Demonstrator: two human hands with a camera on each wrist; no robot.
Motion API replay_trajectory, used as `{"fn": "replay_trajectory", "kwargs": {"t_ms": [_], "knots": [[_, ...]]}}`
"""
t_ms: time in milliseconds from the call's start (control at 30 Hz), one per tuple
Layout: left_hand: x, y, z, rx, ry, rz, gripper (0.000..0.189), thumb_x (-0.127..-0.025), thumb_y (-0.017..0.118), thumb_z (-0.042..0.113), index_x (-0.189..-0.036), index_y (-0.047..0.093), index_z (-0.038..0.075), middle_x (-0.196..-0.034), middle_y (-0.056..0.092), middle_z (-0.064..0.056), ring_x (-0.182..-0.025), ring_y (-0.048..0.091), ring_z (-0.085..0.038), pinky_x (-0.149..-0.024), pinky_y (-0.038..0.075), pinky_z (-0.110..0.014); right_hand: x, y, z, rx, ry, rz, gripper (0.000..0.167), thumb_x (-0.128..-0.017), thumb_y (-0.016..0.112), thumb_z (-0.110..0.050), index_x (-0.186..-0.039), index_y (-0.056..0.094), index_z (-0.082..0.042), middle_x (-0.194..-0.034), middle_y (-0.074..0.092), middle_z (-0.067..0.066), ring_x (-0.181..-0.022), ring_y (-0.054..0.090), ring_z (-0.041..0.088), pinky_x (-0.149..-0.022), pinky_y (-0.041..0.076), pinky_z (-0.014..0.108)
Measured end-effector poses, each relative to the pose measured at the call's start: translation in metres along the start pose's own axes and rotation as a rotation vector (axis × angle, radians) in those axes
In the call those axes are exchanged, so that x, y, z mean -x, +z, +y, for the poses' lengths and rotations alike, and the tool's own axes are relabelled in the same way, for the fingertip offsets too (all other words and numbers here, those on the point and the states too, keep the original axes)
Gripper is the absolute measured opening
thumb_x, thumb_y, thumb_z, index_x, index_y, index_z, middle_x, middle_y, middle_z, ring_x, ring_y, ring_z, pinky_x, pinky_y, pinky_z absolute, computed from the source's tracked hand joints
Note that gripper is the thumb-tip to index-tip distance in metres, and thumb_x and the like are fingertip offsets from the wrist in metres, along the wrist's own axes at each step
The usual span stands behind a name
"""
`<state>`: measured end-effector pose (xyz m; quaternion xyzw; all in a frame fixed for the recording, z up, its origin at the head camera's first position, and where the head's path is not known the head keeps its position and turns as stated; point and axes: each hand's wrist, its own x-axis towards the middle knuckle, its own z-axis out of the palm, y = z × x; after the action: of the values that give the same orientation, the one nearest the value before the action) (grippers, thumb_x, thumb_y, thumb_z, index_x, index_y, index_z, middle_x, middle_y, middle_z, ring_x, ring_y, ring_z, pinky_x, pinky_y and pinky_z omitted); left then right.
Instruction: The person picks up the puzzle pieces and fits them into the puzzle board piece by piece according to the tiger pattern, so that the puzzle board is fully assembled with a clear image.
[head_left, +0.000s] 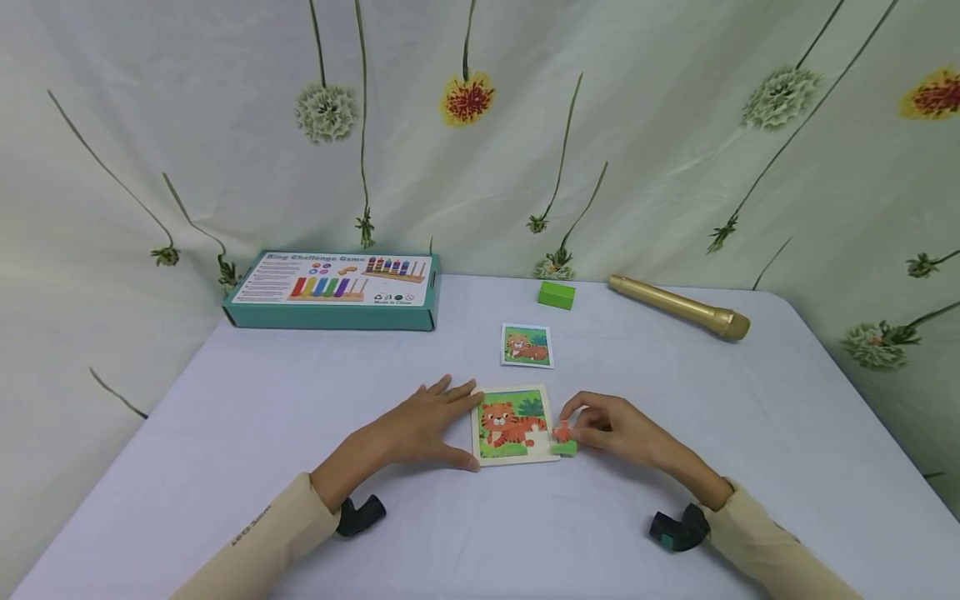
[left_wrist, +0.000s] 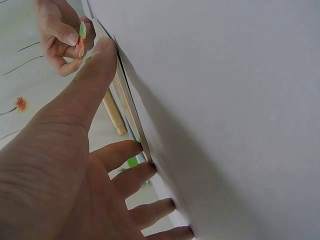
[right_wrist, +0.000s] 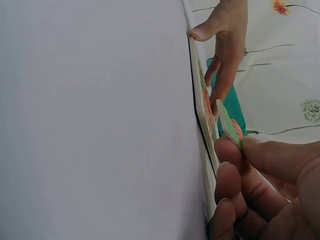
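Observation:
A square tiger puzzle board [head_left: 504,459] lies flat on the white table, with a gap at its lower right where the pale base shows. My left hand [head_left: 429,423] is spread along the board's left side, thumb and fingertips touching its edge. Between thumb and fingers my right hand [head_left: 618,429] pinches a green and orange puzzle piece [head_left: 564,448], tilted up at the board's right edge. In the right wrist view that puzzle piece [right_wrist: 227,122] stands out past the fingertips. Behind the board lies a small tiger picture card [head_left: 527,362].
A teal Ring Challenge Game box [head_left: 330,317] sits at the back left. At the back are a green block [head_left: 557,295] and, to its right, a gold microphone [head_left: 675,307]. A flower-printed cloth [head_left: 450,167] hangs behind the table.

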<state>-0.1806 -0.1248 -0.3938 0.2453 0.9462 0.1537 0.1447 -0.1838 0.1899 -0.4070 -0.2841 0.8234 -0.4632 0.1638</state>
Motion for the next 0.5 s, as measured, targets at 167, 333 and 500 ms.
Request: {"fn": "replay_trajectory", "kwargs": {"t_ms": [167,333,500], "knots": [[0.000,0.000,0.000,-0.005,0.006,0.000,0.094,-0.070,0.076,0.060,-0.148,0.039,0.023,-0.157,0.027,0.004,-0.147,0.013,-0.032,-0.115,0.016,-0.056,-0.006,0.003,-0.001,-0.017,-0.007,-0.010,0.018,-0.092,0.064,-0.010,-0.110,0.060,-0.006,-0.069,0.058,0.003,-0.060,0.049,0.008,-0.061,0.042,0.021],[0.001,0.000,0.000,-0.007,0.008,0.000,0.094,-0.070,0.076,0.060,-0.148,0.039,0.023,-0.157,0.027,0.003,-0.147,0.013,-0.033,-0.115,0.016,-0.057,-0.011,0.006,-0.003,-0.007,0.001,-0.008,0.017,-0.091,0.064,-0.007,-0.108,0.061,-0.007,-0.070,0.058,0.002,-0.059,0.051,0.008,-0.061,0.043,0.021],[0.001,-0.001,0.001,-0.008,0.008,-0.001,0.093,-0.070,0.076,0.059,-0.148,0.039,0.023,-0.157,0.027,0.004,-0.147,0.013,-0.033,-0.115,0.016,-0.057,-0.015,0.008,-0.005,0.002,0.002,-0.003,0.017,-0.090,0.066,-0.008,-0.107,0.063,-0.006,-0.076,0.061,0.002,-0.064,0.053,0.009,-0.063,0.044,0.020]]}}
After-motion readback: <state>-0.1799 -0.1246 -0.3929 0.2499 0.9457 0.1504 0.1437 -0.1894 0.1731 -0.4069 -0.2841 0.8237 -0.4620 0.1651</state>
